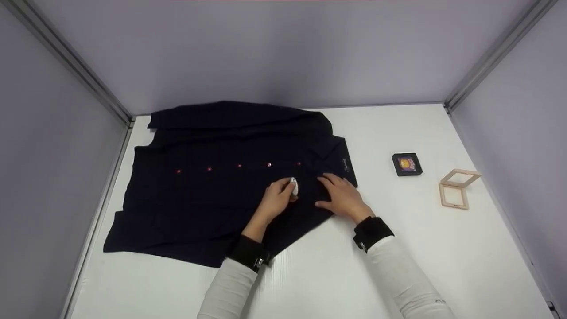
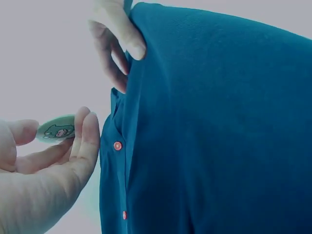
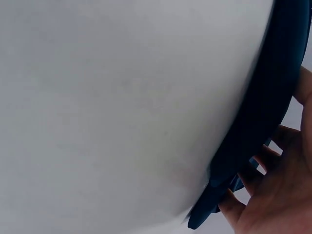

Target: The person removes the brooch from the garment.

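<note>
A dark navy button-up shirt (image 1: pixel 195 199) lies spread on the white table, its collar (image 1: pixel 350 166) toward the right and red buttons along the front. My left hand (image 1: pixel 275 201) pinches a small round badge (image 2: pixel 57 130) between thumb and fingers, just over the shirt's chest. A cartoon figure shows on the badge's face in the left wrist view. My right hand (image 1: pixel 344 198) rests on the shirt below the collar, fingers spread. In the right wrist view, its fingers (image 3: pixel 231 207) lie against the fabric, and part of that hand is cut off.
To the right of the shirt sits a small black box (image 1: pixel 407 164) with a colourful picture on top. Further right, a hinged pale wooden frame (image 1: pixel 463 206) stands propped open. Grey walls (image 1: pixel 283 53) border the table at the back and both sides.
</note>
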The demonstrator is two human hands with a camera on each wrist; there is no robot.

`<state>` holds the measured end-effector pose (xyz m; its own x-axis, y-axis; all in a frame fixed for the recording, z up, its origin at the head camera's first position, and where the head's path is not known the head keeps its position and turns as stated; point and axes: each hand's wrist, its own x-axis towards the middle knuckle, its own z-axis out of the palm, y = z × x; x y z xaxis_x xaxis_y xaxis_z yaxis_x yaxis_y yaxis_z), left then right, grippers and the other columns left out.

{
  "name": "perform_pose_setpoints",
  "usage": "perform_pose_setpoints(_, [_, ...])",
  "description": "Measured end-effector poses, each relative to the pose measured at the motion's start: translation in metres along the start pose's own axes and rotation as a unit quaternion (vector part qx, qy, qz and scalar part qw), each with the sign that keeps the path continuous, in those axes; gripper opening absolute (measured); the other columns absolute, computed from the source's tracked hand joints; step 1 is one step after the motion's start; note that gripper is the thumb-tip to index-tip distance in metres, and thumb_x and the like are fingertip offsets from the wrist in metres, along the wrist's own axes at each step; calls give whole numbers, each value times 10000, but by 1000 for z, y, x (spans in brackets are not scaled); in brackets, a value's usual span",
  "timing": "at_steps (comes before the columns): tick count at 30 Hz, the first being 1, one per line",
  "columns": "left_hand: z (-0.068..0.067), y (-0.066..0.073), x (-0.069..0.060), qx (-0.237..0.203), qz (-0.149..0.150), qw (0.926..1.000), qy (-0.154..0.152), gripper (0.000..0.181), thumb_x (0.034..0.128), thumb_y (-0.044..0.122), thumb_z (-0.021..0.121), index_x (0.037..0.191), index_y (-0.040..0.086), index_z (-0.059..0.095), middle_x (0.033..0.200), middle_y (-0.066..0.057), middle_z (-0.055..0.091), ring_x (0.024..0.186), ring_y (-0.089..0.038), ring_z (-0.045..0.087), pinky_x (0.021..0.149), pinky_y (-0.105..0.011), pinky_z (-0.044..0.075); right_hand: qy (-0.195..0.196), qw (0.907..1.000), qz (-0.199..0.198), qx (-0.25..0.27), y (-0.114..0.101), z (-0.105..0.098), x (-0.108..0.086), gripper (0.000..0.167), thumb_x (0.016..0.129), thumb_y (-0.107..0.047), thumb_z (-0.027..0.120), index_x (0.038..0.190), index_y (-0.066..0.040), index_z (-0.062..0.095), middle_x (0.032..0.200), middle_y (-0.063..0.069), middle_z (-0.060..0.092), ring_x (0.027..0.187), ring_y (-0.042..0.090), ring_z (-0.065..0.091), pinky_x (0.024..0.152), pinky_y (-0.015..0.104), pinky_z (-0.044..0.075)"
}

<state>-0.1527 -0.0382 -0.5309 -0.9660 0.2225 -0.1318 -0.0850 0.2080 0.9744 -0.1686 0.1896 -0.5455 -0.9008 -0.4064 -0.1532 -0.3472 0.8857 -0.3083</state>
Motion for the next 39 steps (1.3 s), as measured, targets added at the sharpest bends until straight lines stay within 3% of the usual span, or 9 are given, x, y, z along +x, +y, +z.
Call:
perform_pose_setpoints(9, [-2,5,-4,-644,180,9978,-19,257,1015,18,456,1175,-114,607,938,-184,663,788,-268,696,722,-327,584,27,10000,7,23,-4,-2,-2,753,899,-436,697,1491,-78,400,1522,186,356,1395,362,328,1134,551,233])
perform_pose_setpoints(14, [-4,8,-7,-774,148,9968,134,242,1000,7,503,1185,-109,610,922,-173,653,760,-254,696,695,-334,589,291,9957,-194,854,-9,-9,-4,685,915,-355,703,1466,-53,430,1475,182,420,1355,349,394,1124,490,289])
perform_pose_setpoints(18, [-5,12,-10,-580,231,9972,420,229,967,-11,558,1166,-97,633,898,-154,661,738,-232,683,670,-335,588,441,9842,-329,1683,-16,-16,-8,625,928,-312,695,1440,-41,460,1425,153,485,1301,323,468,1077,447,372])
perform_pose_setpoints(22, [-6,16,-12,-357,351,9968,624,215,940,-4,606,1136,-75,659,867,-127,687,726,-225,676,668,-335,585,536,9601,-560,2686,-24,-23,-13,555,936,-248,692,1399,-14,494,1326,154,562,1162,294,586,978,427,475])
perform_pose_setpoints(27, [-6,22,-14,-401,459,9956,706,209,921,15,646,1113,-65,671,847,-112,693,741,-236,680,689,-338,587,553,9159,-761,3902,-36,-31,-16,461,939,-165,685,1335,23,541,1175,157,631,1002,252,646,863,370,537])
perform_pose_setpoints(31, [-5,27,-15,-510,566,9943,739,198,900,3,655,1082,-72,679,823,-110,683,732,-222,674,679,-317,587,639,8814,-646,4635,-44,-34,-16,377,946,-93,660,1282,54,571,1061,172,633,916,332,653,805,405,553])
perform_pose_setpoints(36, [-3,28,-15,-558,720,9925,814,193,880,-14,645,1055,-86,680,769,-87,677,681,-187,664,639,-288,582,861,8572,-430,5058,-52,-36,-15,312,949,-17,626,1229,113,576,944,181,621,839,473,631,750,507,547])
perform_pose_setpoints(39, [-2,28,-15,-642,765,9917,805,192,879,-22,642,1053,-96,675,746,-85,676,661,-191,663,626,-283,579,1004,8468,-311,5214,-61,-43,-18,275,933,27,626,1177,144,579,908,191,624,768,402,640,701,431,563])
